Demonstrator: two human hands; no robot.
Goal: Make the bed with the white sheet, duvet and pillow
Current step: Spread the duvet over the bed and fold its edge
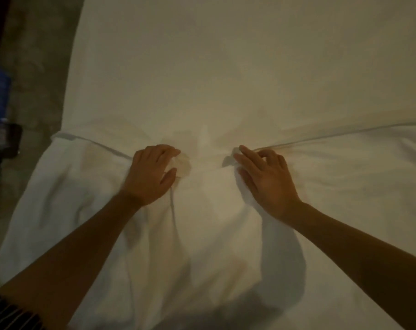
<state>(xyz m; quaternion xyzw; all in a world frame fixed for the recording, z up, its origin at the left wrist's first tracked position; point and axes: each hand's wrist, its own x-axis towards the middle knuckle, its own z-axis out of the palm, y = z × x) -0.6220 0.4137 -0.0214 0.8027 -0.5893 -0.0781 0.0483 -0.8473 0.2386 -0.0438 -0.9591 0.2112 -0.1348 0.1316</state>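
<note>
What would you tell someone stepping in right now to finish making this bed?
Left hand: grips a bunch of the white duvet at its far edge.
Right hand: seems to pinch the same edge, apart from the left.
The duvet lies rumpled over the near part of the bed; the white sheet lies smooth beyond it.
Done: sheet spread.
Left: probably draw the duvet across and smooth it, then place the pillow, which is not in view.

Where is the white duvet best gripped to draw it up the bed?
Grip the duvet at its far hem, from the near side, palms down. That edge runs across the sheet and bunches into a firm ridge, as at the left hand and right hand.
</note>
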